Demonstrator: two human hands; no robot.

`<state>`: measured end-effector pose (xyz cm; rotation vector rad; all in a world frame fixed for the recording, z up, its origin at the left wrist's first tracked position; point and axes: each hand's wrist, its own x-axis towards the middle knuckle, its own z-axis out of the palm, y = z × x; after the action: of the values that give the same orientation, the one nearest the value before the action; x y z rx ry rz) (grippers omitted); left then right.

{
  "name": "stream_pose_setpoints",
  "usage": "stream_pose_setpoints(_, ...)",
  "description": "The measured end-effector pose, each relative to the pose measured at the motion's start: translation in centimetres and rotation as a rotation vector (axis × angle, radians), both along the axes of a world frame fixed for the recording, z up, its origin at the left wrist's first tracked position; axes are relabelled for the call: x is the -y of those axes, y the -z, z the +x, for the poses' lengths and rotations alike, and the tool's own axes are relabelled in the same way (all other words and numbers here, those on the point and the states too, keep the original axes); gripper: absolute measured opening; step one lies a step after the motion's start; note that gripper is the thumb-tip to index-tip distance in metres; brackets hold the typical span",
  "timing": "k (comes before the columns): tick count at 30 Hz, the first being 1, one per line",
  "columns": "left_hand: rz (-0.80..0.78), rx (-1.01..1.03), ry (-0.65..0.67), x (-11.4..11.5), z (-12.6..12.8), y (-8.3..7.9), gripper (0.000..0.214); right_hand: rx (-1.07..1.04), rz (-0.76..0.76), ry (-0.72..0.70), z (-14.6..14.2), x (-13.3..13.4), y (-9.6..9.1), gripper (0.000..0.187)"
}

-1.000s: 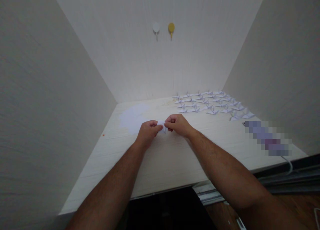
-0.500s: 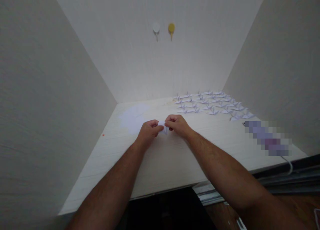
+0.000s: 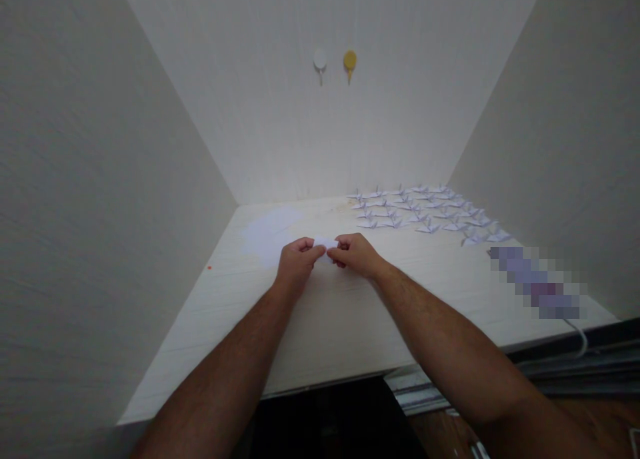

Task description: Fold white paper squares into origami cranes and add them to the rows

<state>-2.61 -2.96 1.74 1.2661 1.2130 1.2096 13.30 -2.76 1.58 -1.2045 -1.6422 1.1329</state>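
Note:
A small folded piece of white paper (image 3: pixel 327 243) is pinched between my two hands above the tabletop. My left hand (image 3: pixel 299 259) grips its left side, thumb on the near face. On its right side, my right hand (image 3: pixel 354 252) holds it between thumb and curled fingers. The thumbs nearly meet at the middle, and the fingers hide much of the folds. Just left of my left hand lie loose white paper sheets (image 3: pixel 270 229). Several white folded paper cranes (image 3: pixel 429 226) stand in rows at the back right.
Walls enclose the white tabletop (image 3: pixel 345 326) on the left, right and back. A white hook (image 3: pixel 320 60) and a yellow hook (image 3: pixel 350 60) are on the back wall. A blurred-out object (image 3: pixel 535 282) with a white cable (image 3: pixel 583 339) lies at the right edge.
The piece of paper has turned in my fingers; the pointed flap that hung below it no longer shows. My thumbs have come closer together. The whole view has shifted slightly.

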Motion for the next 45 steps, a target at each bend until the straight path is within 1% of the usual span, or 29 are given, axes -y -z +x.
stream_pose_setpoints(7,-0.069,0.136,-0.002,0.0,0.3,-0.1,0.018,0.003,0.055,-0.027,0.0,0.1,-0.2,0.023)
stream_pose_setpoints(10,-0.034,0.125,-0.018,0.0,0.3,-0.1,0.019,-0.014,0.026,-0.018,-0.1,0.1,-0.2,0.024)
stream_pose_setpoints(15,0.02,0.109,-0.063,0.0,0.2,0.0,0.021,-0.083,-0.029,-0.044,-0.4,0.2,-0.1,0.022)
stream_pose_setpoints(21,0.07,0.139,-0.108,-0.1,0.2,0.3,0.023,-0.103,-0.026,-0.002,-0.6,0.3,-0.3,0.019)
stream_pose_setpoints(25,0.054,0.141,-0.119,0.1,0.3,0.2,0.023,-0.095,-0.004,0.012,-0.5,0.3,-0.4,0.018)
stream_pose_setpoints(27,0.041,0.176,-0.122,0.2,0.4,0.0,0.023,-0.089,0.029,0.013,-0.5,0.2,-0.3,0.018)
stream_pose_setpoints(33,-0.001,0.32,-0.073,0.6,1.0,-0.7,0.023,-0.043,0.152,0.059,-0.4,0.1,-0.1,0.017)
stream_pose_setpoints(36,-0.007,0.346,-0.028,0.6,1.0,-0.7,0.024,-0.036,0.168,0.062,-0.4,0.2,-0.2,0.017)
stream_pose_setpoints(40,-0.031,0.347,0.024,0.6,0.8,-0.7,0.027,-0.037,0.213,0.077,-0.3,0.4,-0.4,0.025)
stream_pose_setpoints(43,-0.052,0.315,0.045,0.6,0.7,-0.8,0.029,0.017,0.272,0.103,-0.2,0.5,-0.5,0.031)
stream_pose_setpoints(45,-0.06,0.301,0.044,0.5,0.7,-0.8,0.03,0.054,0.287,0.113,-0.2,0.5,-0.5,0.032)
